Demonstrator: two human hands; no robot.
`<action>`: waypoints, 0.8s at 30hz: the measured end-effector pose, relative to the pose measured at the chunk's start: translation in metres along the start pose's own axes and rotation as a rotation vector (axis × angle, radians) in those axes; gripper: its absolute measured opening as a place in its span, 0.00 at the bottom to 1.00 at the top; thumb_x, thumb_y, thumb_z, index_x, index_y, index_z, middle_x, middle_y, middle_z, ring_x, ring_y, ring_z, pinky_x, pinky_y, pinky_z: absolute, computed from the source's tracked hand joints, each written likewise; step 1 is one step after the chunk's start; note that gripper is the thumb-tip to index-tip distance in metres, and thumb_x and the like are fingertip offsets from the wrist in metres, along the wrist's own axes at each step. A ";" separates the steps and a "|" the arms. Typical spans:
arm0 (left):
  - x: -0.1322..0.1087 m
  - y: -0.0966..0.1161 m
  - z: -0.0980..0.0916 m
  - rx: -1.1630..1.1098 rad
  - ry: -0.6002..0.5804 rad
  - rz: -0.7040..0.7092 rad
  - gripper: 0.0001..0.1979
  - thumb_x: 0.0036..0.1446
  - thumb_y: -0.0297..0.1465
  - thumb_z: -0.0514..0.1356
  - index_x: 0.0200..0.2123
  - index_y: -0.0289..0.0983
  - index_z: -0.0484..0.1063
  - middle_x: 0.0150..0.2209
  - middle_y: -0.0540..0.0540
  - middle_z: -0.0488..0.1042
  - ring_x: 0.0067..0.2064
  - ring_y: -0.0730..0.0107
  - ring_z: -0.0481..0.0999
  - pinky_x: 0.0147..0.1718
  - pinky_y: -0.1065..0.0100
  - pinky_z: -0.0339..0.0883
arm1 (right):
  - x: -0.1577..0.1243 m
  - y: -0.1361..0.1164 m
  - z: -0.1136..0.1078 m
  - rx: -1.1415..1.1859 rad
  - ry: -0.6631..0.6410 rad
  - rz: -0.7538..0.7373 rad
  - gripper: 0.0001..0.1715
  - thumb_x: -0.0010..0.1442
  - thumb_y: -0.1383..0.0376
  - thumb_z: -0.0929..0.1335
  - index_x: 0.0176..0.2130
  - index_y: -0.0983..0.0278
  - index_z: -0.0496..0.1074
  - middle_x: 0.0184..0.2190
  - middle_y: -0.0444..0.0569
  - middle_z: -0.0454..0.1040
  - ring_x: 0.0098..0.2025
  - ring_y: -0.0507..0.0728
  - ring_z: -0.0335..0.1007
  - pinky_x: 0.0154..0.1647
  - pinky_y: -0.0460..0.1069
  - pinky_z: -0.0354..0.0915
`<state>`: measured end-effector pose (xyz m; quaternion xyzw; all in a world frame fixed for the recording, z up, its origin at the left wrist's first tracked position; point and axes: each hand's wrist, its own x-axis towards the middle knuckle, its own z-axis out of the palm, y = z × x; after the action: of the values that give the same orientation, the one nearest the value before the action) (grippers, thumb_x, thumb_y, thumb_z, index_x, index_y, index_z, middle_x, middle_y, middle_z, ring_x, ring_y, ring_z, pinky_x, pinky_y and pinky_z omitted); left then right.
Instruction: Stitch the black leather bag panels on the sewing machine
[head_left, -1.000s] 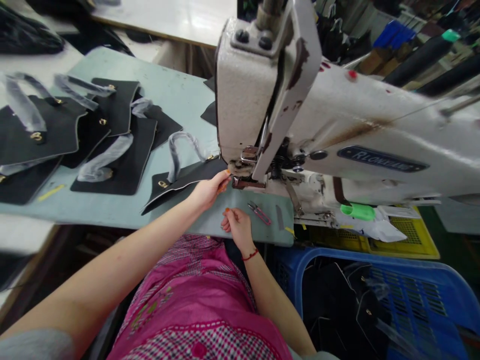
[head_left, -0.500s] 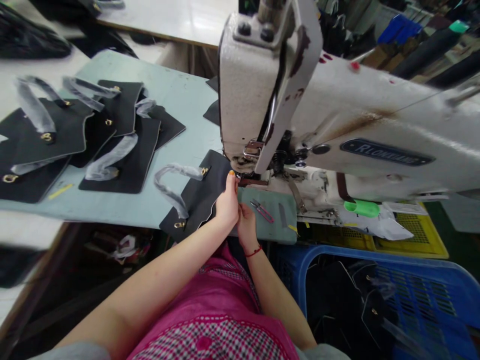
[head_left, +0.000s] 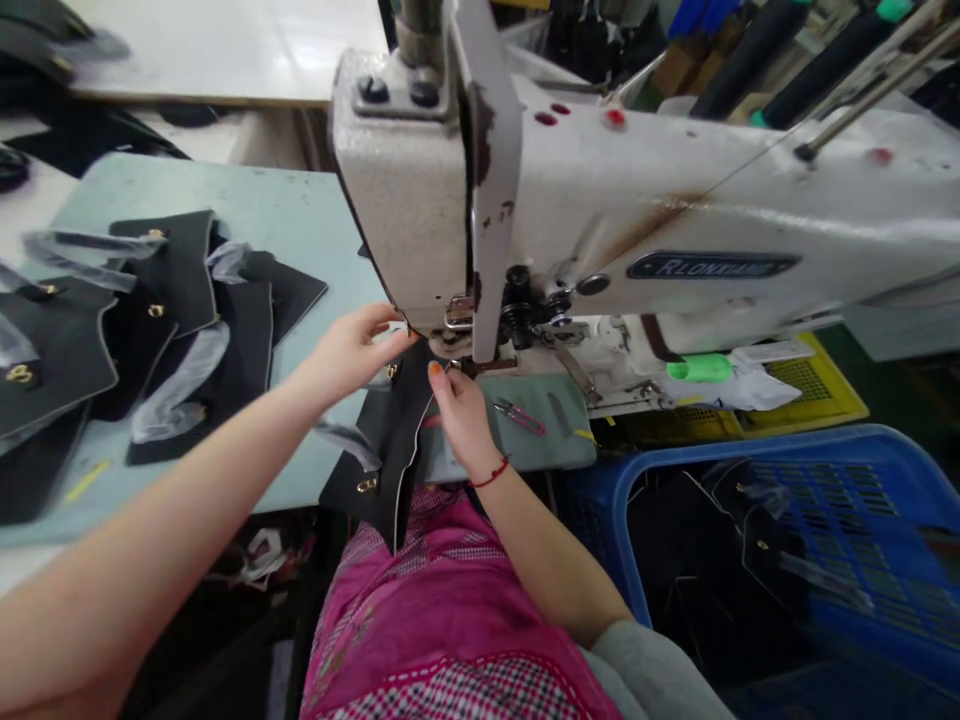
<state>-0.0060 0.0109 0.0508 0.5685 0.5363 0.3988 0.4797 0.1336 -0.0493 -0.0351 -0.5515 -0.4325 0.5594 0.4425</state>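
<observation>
Right hand (head_left: 461,418) pinches, left hand (head_left: 346,352) touches 1 panel (head_left: 386,455) under 1 machine (head_left: 600,190).

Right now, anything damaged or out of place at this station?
The sewing machine has chipped paint on its face plate and a brown stain streaked along its arm. The black panel at the needle droops off the table edge over the pink apron, right hand on it. Nothing spilled.
</observation>
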 end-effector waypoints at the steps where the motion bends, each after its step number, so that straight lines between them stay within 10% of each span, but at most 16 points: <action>1: 0.022 0.002 -0.004 0.028 -0.112 -0.066 0.10 0.44 0.18 0.69 0.34 0.28 0.79 0.35 0.47 0.79 0.48 0.60 0.76 0.51 0.64 0.67 | 0.002 0.002 0.004 -0.019 0.028 -0.009 0.27 0.64 0.43 0.62 0.29 0.62 0.68 0.27 0.46 0.69 0.32 0.53 0.68 0.27 0.44 0.65; 6: 0.065 0.011 0.008 -0.057 -0.423 -0.246 0.19 0.27 0.04 0.64 0.18 0.31 0.72 0.21 0.55 0.73 0.44 0.59 0.80 0.51 0.64 0.70 | 0.000 0.009 0.011 -0.043 0.130 -0.076 0.28 0.65 0.47 0.62 0.22 0.62 0.59 0.21 0.42 0.60 0.27 0.51 0.58 0.27 0.45 0.56; 24: 0.035 -0.052 0.011 -0.194 -0.293 -0.172 0.16 0.40 0.32 0.74 0.36 0.35 0.82 0.35 0.43 0.81 0.44 0.56 0.79 0.45 0.63 0.73 | 0.010 -0.018 -0.035 -0.131 -0.071 -0.071 0.29 0.61 0.47 0.64 0.20 0.63 0.56 0.19 0.41 0.51 0.23 0.48 0.47 0.23 0.45 0.44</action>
<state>-0.0031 0.0420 -0.0047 0.5236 0.4666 0.3190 0.6375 0.1694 -0.0352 -0.0204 -0.5433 -0.5032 0.5330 0.4093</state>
